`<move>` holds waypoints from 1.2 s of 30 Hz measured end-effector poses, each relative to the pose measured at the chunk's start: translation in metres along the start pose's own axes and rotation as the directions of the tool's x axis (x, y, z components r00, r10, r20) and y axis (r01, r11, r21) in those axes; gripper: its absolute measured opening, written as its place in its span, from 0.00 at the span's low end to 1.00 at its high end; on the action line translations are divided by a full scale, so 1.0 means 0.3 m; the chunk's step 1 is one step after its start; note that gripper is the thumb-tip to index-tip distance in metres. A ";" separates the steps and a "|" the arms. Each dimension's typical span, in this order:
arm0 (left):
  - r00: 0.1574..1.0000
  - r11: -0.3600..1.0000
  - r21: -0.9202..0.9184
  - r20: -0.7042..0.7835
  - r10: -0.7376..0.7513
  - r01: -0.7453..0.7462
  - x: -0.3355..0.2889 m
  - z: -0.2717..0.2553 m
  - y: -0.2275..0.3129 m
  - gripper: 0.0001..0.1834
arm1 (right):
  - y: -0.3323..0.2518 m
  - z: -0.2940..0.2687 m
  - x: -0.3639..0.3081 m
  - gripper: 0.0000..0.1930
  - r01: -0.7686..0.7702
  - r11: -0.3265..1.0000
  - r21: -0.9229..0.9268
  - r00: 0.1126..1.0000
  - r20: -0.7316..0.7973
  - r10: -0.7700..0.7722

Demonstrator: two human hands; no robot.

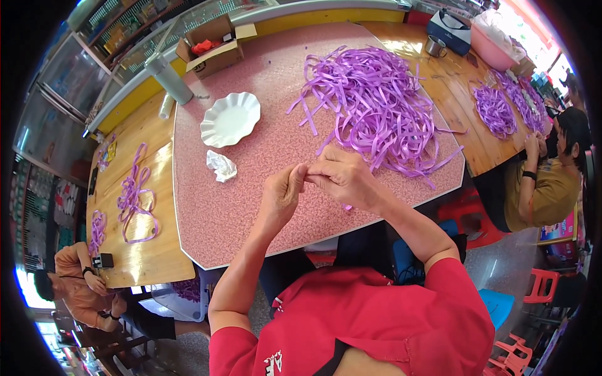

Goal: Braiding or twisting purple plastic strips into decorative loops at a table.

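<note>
My left hand (284,193) and my right hand (345,177) meet at the fingertips above the near middle of the pink speckled table (251,210). Both are closed in a pinch, and what lies between the fingertips is too small to make out. A purple ribbon shows at the upper edge of my right hand, and a short purple piece (347,207) peeks out below it. Just beyond my right hand spreads a big tangled heap of shiny purple ribbons (376,94). To the far left of my hands are a white scalloped dish (231,119) and a crumpled white tissue (221,166).
A cardboard box (216,53) with something red inside and a grey-green bottle (169,78) stand at the far left. Wooden tables on both sides carry more purple ribbons (135,194). One person sits left, another right. A metal mug (434,46) stands far right.
</note>
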State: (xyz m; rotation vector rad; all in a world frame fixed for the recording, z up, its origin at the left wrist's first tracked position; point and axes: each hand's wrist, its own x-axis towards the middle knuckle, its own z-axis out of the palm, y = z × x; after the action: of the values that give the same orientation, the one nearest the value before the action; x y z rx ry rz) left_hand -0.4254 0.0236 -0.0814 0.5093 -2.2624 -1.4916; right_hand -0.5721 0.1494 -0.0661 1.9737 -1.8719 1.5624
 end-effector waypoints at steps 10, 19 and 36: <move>0.997 0.989 -0.137 0.036 0.065 -0.060 -0.008 -0.001 -0.021 0.14 | -0.003 -0.004 0.000 0.06 -0.096 0.994 0.058 0.995 -0.010 0.097; 0.977 0.975 -0.215 0.215 -0.002 0.050 0.022 -0.020 -0.007 0.19 | -0.001 -0.023 0.009 0.06 -0.060 0.998 -0.019 0.998 -0.019 0.060; 0.996 0.726 -0.681 0.067 -0.066 0.094 -0.010 -0.009 -0.008 0.03 | 0.039 -0.040 0.013 0.09 -0.597 0.486 0.639 0.743 0.211 0.635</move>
State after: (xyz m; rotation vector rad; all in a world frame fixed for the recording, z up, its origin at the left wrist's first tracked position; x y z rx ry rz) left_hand -0.4211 0.0221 -0.0828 0.3421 -1.5292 -2.2314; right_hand -0.5893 0.1503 -0.0645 1.3502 -2.3884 2.8208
